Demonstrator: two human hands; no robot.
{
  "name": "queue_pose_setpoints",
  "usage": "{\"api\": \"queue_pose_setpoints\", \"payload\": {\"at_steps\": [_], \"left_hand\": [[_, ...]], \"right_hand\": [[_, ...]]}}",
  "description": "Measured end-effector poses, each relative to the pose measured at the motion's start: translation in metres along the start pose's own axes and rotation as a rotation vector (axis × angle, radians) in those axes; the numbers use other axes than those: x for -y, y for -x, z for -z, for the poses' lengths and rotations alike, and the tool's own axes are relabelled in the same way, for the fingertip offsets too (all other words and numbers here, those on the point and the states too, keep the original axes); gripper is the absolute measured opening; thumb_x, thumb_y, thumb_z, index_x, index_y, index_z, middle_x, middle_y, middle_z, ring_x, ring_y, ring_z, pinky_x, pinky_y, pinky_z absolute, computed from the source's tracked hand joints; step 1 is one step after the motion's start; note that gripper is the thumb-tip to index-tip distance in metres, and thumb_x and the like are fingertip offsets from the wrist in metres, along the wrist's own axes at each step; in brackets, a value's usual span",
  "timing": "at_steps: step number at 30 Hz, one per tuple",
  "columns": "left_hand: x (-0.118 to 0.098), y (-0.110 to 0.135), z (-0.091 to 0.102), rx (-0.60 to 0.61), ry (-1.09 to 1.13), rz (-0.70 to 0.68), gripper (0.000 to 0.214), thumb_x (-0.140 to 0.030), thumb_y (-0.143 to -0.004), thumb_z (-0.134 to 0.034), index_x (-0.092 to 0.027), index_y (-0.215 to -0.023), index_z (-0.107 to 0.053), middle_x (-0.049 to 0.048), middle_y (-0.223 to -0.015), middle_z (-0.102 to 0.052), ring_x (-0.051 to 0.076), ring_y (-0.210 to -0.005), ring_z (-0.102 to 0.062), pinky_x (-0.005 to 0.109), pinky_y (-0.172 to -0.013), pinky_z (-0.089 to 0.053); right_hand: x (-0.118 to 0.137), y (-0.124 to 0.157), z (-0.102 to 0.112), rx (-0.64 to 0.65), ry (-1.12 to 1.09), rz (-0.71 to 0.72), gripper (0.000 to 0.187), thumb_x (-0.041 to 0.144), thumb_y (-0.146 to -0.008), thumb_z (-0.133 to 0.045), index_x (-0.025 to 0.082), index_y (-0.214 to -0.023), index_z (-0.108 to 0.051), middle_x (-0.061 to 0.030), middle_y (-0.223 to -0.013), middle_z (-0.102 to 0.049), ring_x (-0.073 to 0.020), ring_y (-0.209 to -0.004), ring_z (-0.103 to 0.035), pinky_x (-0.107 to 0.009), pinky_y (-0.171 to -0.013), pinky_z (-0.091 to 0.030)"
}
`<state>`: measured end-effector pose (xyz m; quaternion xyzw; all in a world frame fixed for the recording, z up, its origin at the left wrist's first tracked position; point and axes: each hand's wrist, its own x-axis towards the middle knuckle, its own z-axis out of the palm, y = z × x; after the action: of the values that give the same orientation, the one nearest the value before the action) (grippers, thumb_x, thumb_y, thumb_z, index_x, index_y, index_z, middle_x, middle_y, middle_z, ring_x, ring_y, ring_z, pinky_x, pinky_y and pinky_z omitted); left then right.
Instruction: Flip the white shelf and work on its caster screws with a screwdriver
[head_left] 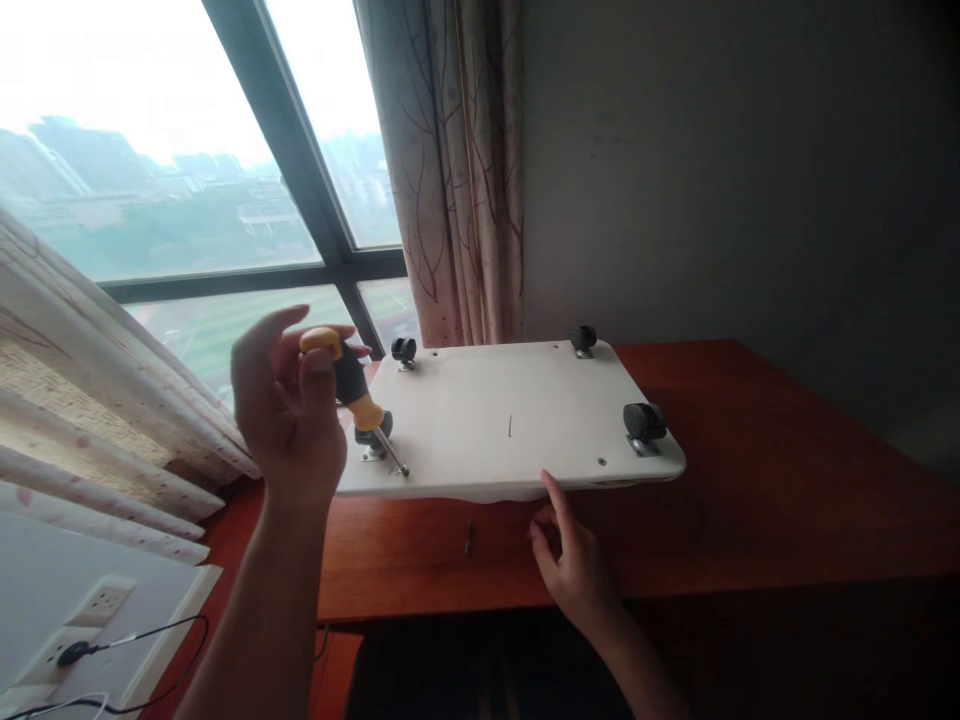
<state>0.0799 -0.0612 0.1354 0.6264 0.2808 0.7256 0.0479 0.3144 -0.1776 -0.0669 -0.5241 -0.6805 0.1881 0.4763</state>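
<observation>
Screwdriver (pixel 351 380) with a yellow-and-black handle is raised over the near left corner of a white panel (pixel 465 410), clamped at its butt end between the thumb and fingers of the left hand (pixel 289 415). It slants down to the right, its metal shaft ending at the panel's face near the front edge; whether the tip touches is hard to tell. The hands are well apart. The right hand (pixel 574 555) has its index finger stretched out to the panel's near edge, the other fingers loosely curled; I cannot tell whether they hold anything. The panel lies flat on a reddish-brown wooden desk (pixel 780 460), with black twin-wheel casters (pixel 645 422) standing upward at its four corners, the near left one partly behind the screwdriver. A thin dark mark (pixel 510 426) shows at mid-panel, too small to identify. Between the hands, a screw (pixel 468 540) lies on the desk in front of the panel. Beyond stand a window (pixel 330 250) and a branch-patterned curtain (pixel 465 180); at lower left, a black plug (pixel 73 654) sits in a wall socket (pixel 56 655).
</observation>
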Motion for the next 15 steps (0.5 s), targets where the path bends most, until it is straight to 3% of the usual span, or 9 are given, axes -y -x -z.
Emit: {"api": "queue_pose_setpoints", "payload": {"at_steps": [4,7,10,15], "left_hand": [[0.0027,0.0018,-0.0041,-0.038,0.082,0.044,0.028,-0.04,-0.095,-0.061,-0.016,-0.11,-0.065,0.0048,-0.085,-0.069,0.016,-0.068,-0.067,0.032,-0.063,-0.057],[0.0066,-0.0011,-0.0016,-0.046,0.043,-0.001,0.03,-0.04,-0.084,-0.075,-0.018,-0.104,-0.066,0.0031,-0.089,-0.066,0.015,-0.074,-0.065,0.029,-0.063,-0.056],[0.0068,-0.0036,0.0,-0.07,-0.039,-0.021,0.031,-0.029,-0.073,-0.086,-0.017,-0.095,-0.068,0.002,-0.088,-0.064,0.012,-0.076,-0.062,0.024,-0.066,-0.053],[0.0005,0.0014,-0.0064,-0.091,0.081,0.009,0.026,-0.038,-0.095,-0.061,-0.015,-0.107,-0.063,0.0036,-0.081,-0.067,0.013,-0.06,-0.062,0.026,-0.054,-0.05]], "right_hand": [[-0.0007,0.0002,-0.0013,-0.003,-0.006,-0.004,0.066,0.016,-0.097,-0.045,0.02,-0.16,-0.023,0.0001,-0.082,-0.064,-0.0131,-0.07,-0.065,-0.025,-0.074,-0.056],[-0.0001,0.0001,-0.0008,-0.003,-0.003,-0.002,0.066,0.016,-0.097,-0.045,0.02,-0.159,-0.024,-0.0008,-0.082,-0.065,-0.0141,-0.071,-0.066,-0.026,-0.075,-0.056],[0.0011,-0.0002,0.0001,0.004,-0.003,-0.005,0.066,0.016,-0.097,-0.044,0.02,-0.159,-0.023,-0.0009,-0.083,-0.065,-0.0142,-0.072,-0.066,-0.026,-0.075,-0.056],[0.0018,-0.0006,0.0003,0.007,-0.011,-0.007,0.065,0.016,-0.098,-0.044,0.021,-0.16,-0.023,0.0001,-0.082,-0.064,-0.0137,-0.071,-0.066,-0.025,-0.074,-0.056]]}}
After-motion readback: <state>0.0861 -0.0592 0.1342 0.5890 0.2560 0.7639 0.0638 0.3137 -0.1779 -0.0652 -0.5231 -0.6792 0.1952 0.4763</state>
